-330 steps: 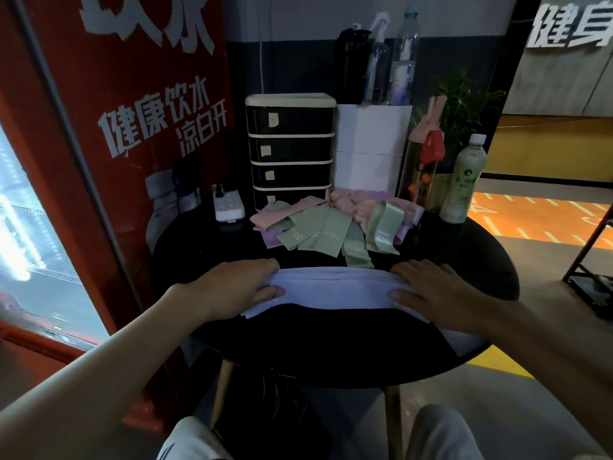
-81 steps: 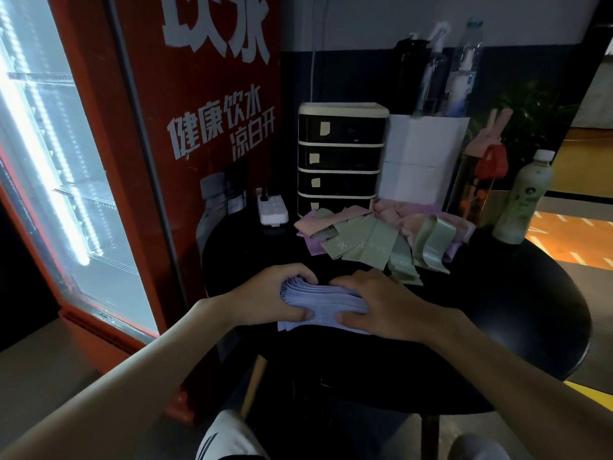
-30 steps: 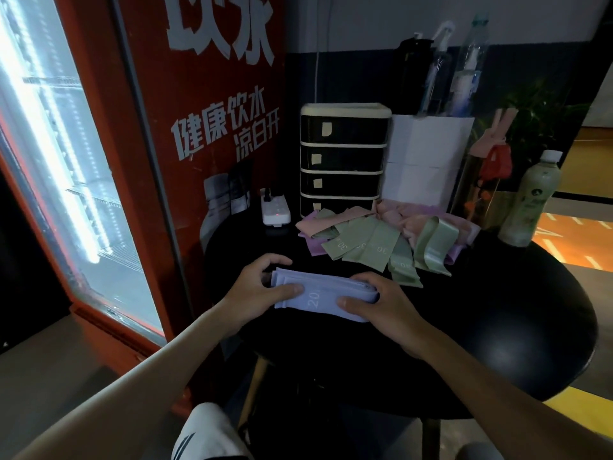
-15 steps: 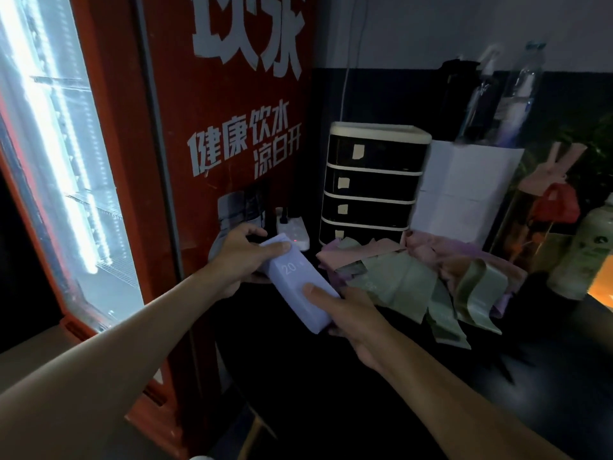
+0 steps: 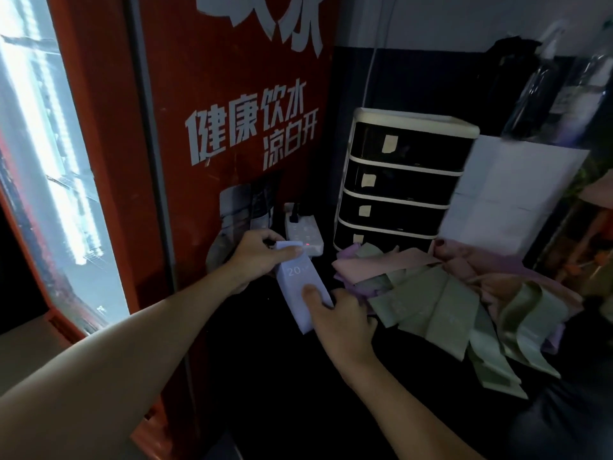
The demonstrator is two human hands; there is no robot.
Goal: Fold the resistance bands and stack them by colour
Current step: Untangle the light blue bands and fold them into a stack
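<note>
Both bare forearms reached forward from the lower edge, the left hand [image 5: 257, 260] pinching the far end of the folded lilac band [image 5: 293, 277] with its thumb on top, the right hand [image 5: 343, 323] gripping the near end, thumb pressed on its upper face.

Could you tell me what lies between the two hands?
In the head view, the folded lilac band: left hand and right hand grip its ends.
</note>
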